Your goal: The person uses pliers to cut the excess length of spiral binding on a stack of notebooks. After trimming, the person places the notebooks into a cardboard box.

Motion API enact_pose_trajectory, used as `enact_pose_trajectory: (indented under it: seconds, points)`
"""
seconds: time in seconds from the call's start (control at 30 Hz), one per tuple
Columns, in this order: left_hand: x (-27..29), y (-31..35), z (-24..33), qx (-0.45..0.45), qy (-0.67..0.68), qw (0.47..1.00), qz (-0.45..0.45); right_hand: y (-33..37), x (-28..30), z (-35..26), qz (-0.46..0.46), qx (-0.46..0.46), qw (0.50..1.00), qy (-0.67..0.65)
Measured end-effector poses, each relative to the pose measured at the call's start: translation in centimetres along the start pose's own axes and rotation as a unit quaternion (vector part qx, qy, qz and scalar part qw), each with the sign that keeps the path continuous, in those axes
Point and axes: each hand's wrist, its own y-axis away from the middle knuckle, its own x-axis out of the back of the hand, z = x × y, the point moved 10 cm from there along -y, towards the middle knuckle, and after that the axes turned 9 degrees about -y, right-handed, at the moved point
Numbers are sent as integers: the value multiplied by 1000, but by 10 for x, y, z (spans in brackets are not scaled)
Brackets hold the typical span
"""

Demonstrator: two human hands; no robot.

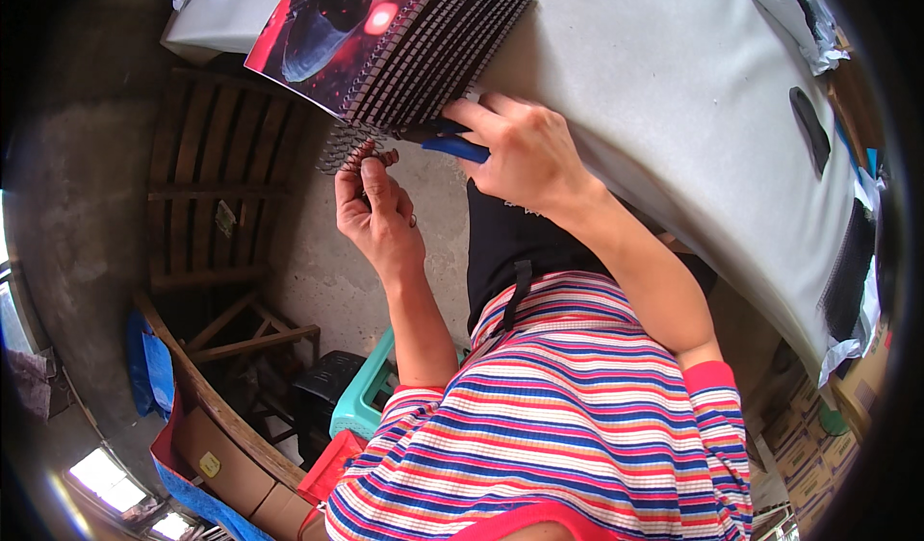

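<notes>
A stack of wire-bound books [438,45] lies at the table's near left edge, the top one with a red and dark picture cover. Loose ends of dark binding wire [342,146] stick out past the stack's near corner. My left hand [383,223] is just below that corner, thumb and fingers closed on some of these wire ends. My right hand [534,156] grips a pair of blue-handled pliers [456,147] against the bound edges. The jaws of the pliers are mostly hidden by the stack and fingers.
The table [654,69] has a pale grey cover that slopes down at its near edge. A black strip-like object [810,132] lies at the right. Below on the left are a wooden slatted frame [207,175], a teal plastic stool [364,397] and a cardboard box [241,464].
</notes>
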Motion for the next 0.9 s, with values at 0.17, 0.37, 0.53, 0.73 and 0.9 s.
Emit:
enact_pose_trajectory:
  seconds: [0.17,0.37,0.53,0.73,0.9]
  points:
    - [-5,10,-35,170,310,934,-40,4,10,2,12,18,1000,4]
    - [-24,12,-43,268,485,830,-60,5,32,-20,105,94,989,40]
    - [-3,-2,-10,112,213,970,-37,-2,25,-27,92,89,990,66]
    - [0,-9,6,23,58,998,27,-3,7,-11,8,6,1000,11]
    - [3,-9,16,-13,-2,998,54,-3,7,-8,-17,-27,999,13]
